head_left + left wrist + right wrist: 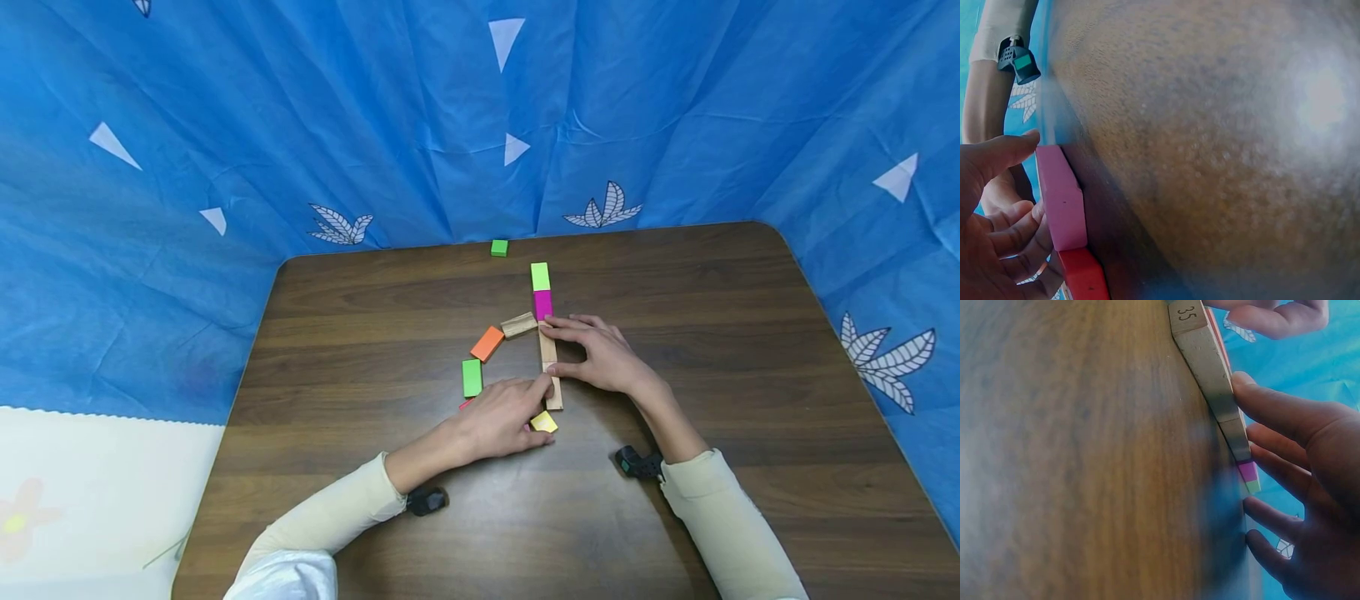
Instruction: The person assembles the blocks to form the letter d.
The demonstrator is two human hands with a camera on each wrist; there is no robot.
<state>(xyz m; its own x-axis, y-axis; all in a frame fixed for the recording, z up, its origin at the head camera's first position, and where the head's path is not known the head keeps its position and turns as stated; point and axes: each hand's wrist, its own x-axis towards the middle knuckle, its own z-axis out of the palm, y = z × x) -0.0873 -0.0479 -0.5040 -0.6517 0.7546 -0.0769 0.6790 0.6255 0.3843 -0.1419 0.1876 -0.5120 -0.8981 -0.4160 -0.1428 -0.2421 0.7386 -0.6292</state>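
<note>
On the table, a straight row holds a lime block (540,276), a magenta block (542,304) and pale wooden blocks (548,346). My right hand (600,354) touches the wooden blocks from the right with thumb and fingertips, fingers nearly straight. My left hand (498,421) reaches across from the left. Its index fingertip is at the near wooden block, its thumb beside a yellow block (543,422). In the left wrist view, a pink block (1065,203) and a red block (1085,275) stand by that hand; from above it mostly hides them.
A tilted wooden block (519,325), an orange block (487,343) and a green block (472,378) curve along the row's left. Another green block (499,248) lies near the table's far edge. Blue patterned cloth (435,125) hangs behind the table.
</note>
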